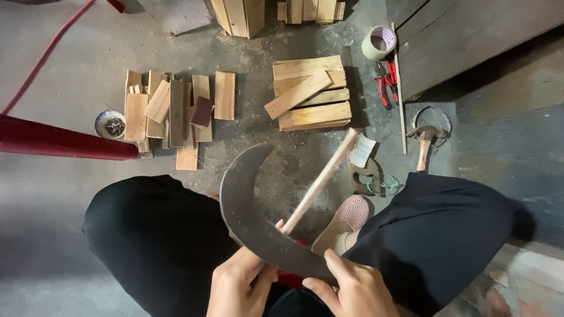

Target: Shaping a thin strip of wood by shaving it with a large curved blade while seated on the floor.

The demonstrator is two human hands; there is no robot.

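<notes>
Seen from above, between two knees in black trousers: a broad, dark, curved sickle-shaped metal blade (249, 205), gripped near its lower end by the right hand (352, 290), fingers wrapped over the steel. Beside it, touching, the left hand (238, 287), closed around the bottom of a long, pale, narrow wooden stick (320, 182) that slants up and to the right across the blade's inner edge. Both hands close together, each clamped on its own piece, low in the frame over the lap.

Just right of the blade, a pink perforated slipper (346, 217) on the grey concrete floor (70, 188). Further out, a scatter of short flat wooden offcuts (176, 111) at left, a neater stack of pale planks (308, 94) at centre. At right, red-handled pliers (386, 82), a roll of beige tape (379, 42), a wooden-handled hammer (424, 144). At far left, a thick dark-red pipe (64, 141) lying across the floor.
</notes>
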